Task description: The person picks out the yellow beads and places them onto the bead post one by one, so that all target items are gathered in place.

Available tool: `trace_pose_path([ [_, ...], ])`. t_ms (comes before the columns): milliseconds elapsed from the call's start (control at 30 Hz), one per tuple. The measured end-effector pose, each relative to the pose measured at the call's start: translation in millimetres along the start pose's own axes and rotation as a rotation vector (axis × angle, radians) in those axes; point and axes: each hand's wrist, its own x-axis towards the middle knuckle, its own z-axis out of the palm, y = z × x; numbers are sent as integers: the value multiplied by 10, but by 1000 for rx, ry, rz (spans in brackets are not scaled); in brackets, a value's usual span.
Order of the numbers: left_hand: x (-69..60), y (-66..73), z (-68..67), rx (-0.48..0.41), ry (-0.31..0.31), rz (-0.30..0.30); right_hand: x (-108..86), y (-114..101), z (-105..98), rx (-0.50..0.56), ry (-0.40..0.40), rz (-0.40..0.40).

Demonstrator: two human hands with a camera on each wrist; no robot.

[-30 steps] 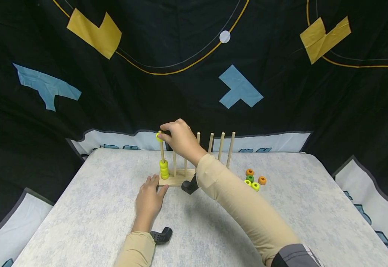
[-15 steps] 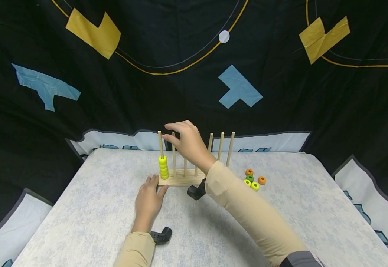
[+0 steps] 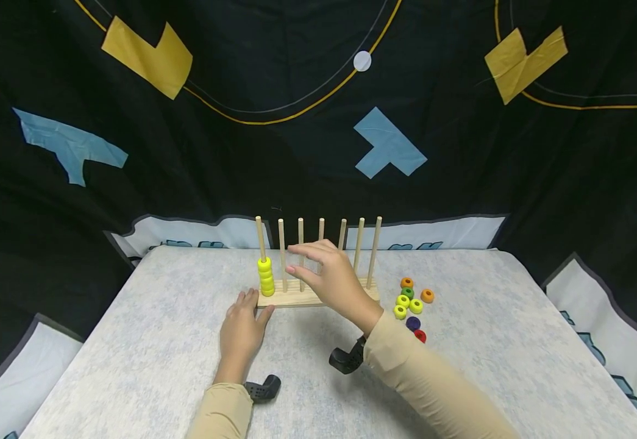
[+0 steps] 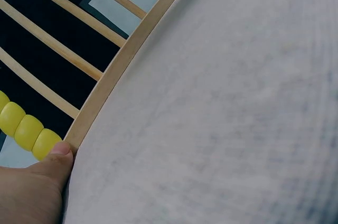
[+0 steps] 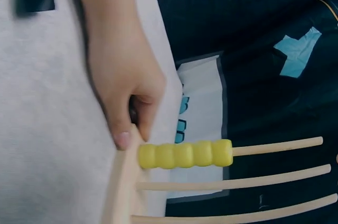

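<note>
In the head view, my left hand (image 3: 241,332) grips the left end of a wooden base (image 3: 291,297) with several upright pegs. Yellow beads (image 3: 266,277) are stacked on the leftmost peg. The right wrist view shows this left hand (image 5: 119,60) pinching the base beside the yellow stack (image 5: 185,154). The left wrist view has the thumb (image 4: 58,155) against the end of the base (image 4: 113,73). My right hand (image 3: 334,277) hovers in front of the middle pegs, thumb and fingers apart, holding nothing.
Loose beads lie on the table right of the base: orange (image 3: 427,296), green (image 3: 408,293), yellow (image 3: 416,306), purple (image 3: 413,324) and red (image 3: 420,336). A dark curtain (image 3: 274,171) hangs behind the table (image 3: 153,353).
My right hand let go of a yellow bead, which dropped onto the leftmost peg's stack, then moved right and down. Purple and red beads came into view. My left hand stayed at the base.
</note>
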Motion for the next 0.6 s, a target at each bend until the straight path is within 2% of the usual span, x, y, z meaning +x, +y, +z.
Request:
trace_pose_path([
  [333, -1, -20, 4, 13, -10, 6, -448, 150, -46, 0, -101, 103],
  [600, 1, -2, -18, 3, -18, 13, -784, 465, -221, -8, -130, 232],
])
